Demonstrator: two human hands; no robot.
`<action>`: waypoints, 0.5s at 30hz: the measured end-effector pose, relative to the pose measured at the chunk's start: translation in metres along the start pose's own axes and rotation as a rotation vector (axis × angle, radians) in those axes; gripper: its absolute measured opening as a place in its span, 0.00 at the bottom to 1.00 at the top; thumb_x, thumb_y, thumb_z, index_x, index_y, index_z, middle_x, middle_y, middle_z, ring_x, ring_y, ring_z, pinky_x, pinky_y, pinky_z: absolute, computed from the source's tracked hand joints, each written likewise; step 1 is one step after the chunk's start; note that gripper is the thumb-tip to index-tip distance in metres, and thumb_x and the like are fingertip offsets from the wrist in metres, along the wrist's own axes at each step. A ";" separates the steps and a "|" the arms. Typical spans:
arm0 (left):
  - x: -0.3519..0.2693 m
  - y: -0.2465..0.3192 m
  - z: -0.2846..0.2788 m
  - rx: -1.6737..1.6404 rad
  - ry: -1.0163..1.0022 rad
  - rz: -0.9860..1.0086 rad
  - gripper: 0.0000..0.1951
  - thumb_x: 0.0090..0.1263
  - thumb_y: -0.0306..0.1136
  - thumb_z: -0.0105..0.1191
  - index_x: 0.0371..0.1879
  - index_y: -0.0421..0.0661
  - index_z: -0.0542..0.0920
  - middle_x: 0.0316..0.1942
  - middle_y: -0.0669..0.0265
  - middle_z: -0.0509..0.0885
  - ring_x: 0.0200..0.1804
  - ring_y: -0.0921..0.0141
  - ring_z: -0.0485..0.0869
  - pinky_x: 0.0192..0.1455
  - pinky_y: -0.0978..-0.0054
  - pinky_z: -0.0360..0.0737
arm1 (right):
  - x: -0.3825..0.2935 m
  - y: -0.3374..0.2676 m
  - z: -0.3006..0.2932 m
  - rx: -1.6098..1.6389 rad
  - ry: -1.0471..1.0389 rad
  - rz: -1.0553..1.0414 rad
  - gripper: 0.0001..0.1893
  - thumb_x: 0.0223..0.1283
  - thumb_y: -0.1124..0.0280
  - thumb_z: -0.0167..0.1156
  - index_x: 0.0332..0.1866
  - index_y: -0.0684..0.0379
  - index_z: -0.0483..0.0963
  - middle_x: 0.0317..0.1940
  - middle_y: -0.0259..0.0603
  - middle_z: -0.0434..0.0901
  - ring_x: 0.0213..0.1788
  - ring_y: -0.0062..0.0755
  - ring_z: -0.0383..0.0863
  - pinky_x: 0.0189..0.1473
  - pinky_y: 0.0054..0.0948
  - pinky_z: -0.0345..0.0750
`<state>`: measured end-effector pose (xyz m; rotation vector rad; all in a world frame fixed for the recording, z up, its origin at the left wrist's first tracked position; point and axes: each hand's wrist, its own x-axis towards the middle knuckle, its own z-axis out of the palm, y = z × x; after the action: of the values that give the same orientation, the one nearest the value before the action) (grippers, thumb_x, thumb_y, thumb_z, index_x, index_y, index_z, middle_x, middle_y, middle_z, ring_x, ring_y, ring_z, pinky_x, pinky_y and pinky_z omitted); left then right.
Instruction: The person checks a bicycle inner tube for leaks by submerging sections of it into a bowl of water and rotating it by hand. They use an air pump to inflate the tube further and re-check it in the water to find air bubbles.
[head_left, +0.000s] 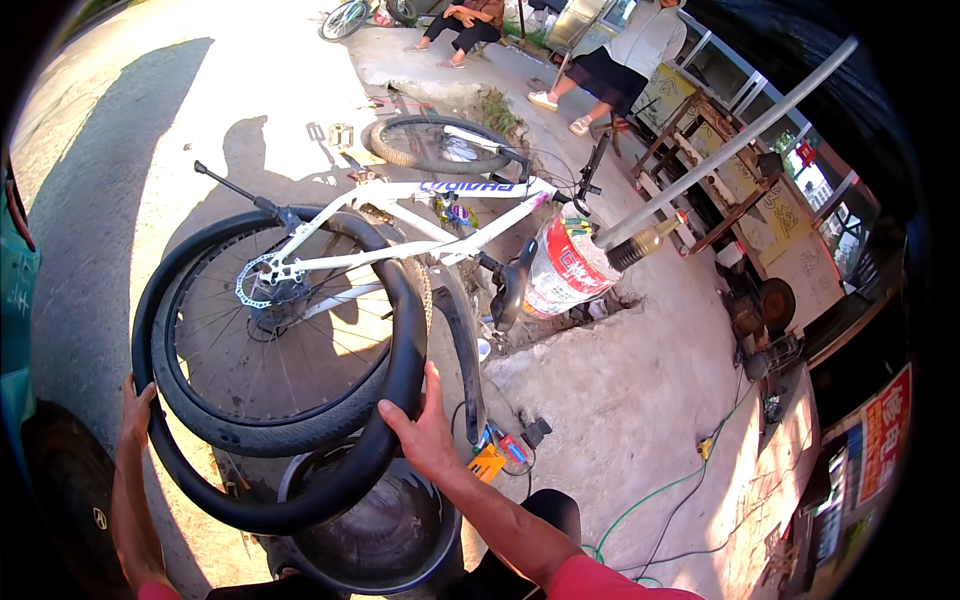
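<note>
Both my hands hold an inflated black bicycle inner tube (281, 516). My left hand (137, 409) grips its left side, and my right hand (426, 431) presses its right side, thumb and fingers spread around it. The tube lies over a bicycle wheel with a knobby tire (247, 442), whose brake disc (259, 281) faces up. That wheel is fixed to a white bicycle frame (420, 247) resting on its side, with a black saddle (513, 289) at its right. Under the near edge of the tube stands a dark metal basin (367, 555).
A filled bucket (570, 262) holds a metal pole (727, 142). A black fender (459, 352) lies beside the wheel. Small tubes and an orange packet (487, 463) are on the concrete. Green and black cables run at right. Two people are further back; a vehicle's tire (71, 502) is at left.
</note>
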<state>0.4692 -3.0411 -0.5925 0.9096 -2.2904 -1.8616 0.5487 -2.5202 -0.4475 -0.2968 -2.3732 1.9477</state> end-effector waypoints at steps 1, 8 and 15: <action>0.004 -0.008 -0.002 0.004 -0.002 -0.006 0.35 0.74 0.35 0.56 0.78 0.47 0.59 0.41 0.58 0.80 0.25 0.66 0.81 0.28 0.66 0.82 | 0.014 0.001 -0.003 -0.227 0.090 -0.107 0.54 0.67 0.61 0.69 0.85 0.64 0.37 0.69 0.62 0.70 0.68 0.46 0.76 0.67 0.38 0.76; 0.034 0.012 -0.017 0.189 -0.024 -0.006 0.45 0.67 0.45 0.65 0.79 0.42 0.59 0.55 0.52 0.81 0.48 0.63 0.84 0.50 0.63 0.82 | 0.064 -0.052 -0.013 -0.448 -0.001 0.073 0.53 0.62 0.56 0.68 0.85 0.61 0.44 0.70 0.63 0.71 0.65 0.49 0.80 0.65 0.38 0.77; 0.049 0.063 -0.002 0.382 0.038 0.108 0.41 0.68 0.42 0.64 0.78 0.42 0.62 0.62 0.46 0.80 0.58 0.56 0.84 0.61 0.59 0.80 | 0.084 -0.051 -0.017 -0.381 -0.033 0.167 0.48 0.57 0.64 0.68 0.84 0.60 0.54 0.62 0.56 0.77 0.51 0.36 0.83 0.50 0.31 0.82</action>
<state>0.4041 -3.0592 -0.5505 0.8245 -2.6619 -1.3769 0.4639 -2.4975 -0.4011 -0.4979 -2.8149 1.5495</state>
